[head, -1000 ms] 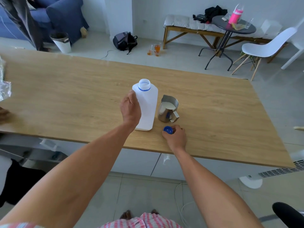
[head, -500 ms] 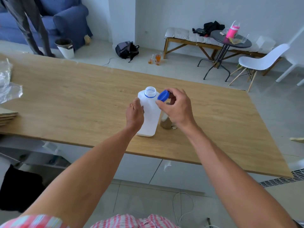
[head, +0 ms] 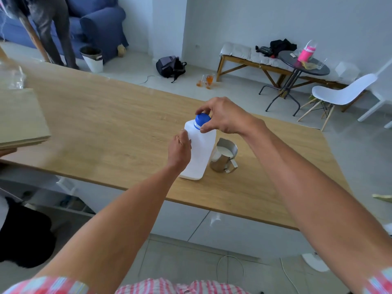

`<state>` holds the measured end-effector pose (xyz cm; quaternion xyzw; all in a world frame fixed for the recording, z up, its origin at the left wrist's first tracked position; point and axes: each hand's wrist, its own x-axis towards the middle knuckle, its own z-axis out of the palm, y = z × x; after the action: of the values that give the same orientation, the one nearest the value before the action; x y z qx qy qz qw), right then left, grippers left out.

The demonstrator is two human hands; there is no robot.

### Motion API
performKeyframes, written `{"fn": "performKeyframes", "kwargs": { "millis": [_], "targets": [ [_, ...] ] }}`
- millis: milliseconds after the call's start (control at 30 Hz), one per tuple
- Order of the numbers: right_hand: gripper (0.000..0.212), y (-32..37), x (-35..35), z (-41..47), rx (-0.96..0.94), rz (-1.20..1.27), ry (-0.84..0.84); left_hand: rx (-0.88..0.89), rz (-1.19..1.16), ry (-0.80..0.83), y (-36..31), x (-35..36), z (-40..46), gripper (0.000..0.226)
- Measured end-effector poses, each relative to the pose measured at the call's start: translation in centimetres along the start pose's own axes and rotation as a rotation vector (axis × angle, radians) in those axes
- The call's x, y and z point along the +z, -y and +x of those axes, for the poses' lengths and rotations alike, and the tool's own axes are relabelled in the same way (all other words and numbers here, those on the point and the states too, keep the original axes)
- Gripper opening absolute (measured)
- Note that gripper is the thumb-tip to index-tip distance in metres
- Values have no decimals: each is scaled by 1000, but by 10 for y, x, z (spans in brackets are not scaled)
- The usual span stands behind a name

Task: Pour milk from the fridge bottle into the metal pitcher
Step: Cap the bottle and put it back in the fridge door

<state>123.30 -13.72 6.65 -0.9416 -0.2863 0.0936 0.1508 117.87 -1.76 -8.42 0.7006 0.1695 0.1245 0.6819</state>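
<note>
A white plastic milk bottle [head: 200,151] stands upright on the wooden table [head: 110,128]. My left hand [head: 179,150] grips its left side. My right hand [head: 220,116] holds the blue cap [head: 202,119] on the bottle's neck, fingers pinched around it. Right beside the bottle stands the metal pitcher [head: 223,155], its handle toward me, with white milk visible inside.
A stack of light boards [head: 21,117] with clear plastic on top lies at the table's left end. Beyond the table are a person's legs [head: 53,32] by a blue sofa, a backpack [head: 170,66], a bench, a round side table [head: 303,64] and a white chair [head: 341,94].
My right hand picked the blue cap up from the table's front edge, carried it up and set it on the bottle's neck. My left hand stayed on the bottle.
</note>
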Motion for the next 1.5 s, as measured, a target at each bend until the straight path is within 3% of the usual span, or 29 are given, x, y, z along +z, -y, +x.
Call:
{"fn": "performKeyframes", "kwargs": {
  "millis": [200, 367, 433, 567, 633, 767, 933, 1167, 1500],
  "targets": [
    [50, 6, -16, 11, -76, -210, 163, 22, -21, -19, 0, 3, -1, 49],
    [28, 15, -10, 12, 20, -297, 93, 54, 21, -68, -2, 3, -3, 42],
    [39, 21, 0, 12, 101, -293, 6, 78, 42, -96, -2, 4, -4, 39],
    [40, 31, 18, 15, 211, -315, -147, 73, 49, -176, -1, 9, -5, 36],
    [42, 29, 19, 16, 177, -394, -140, 50, 39, -193, 0, 10, -5, 36],
    [66, 1, 19, 14, -39, -627, -101, 49, 35, -186, 0, 10, -3, 33],
    [67, -20, 31, 17, -130, -535, -235, 34, 27, -195, 3, 14, -3, 35],
    [61, -9, 45, 19, 20, -472, -348, 5, -22, -292, 4, 20, -3, 41],
    [49, 5, 55, 20, 172, -460, -387, 34, -36, -368, 1, 28, -8, 32]
  ]
}}
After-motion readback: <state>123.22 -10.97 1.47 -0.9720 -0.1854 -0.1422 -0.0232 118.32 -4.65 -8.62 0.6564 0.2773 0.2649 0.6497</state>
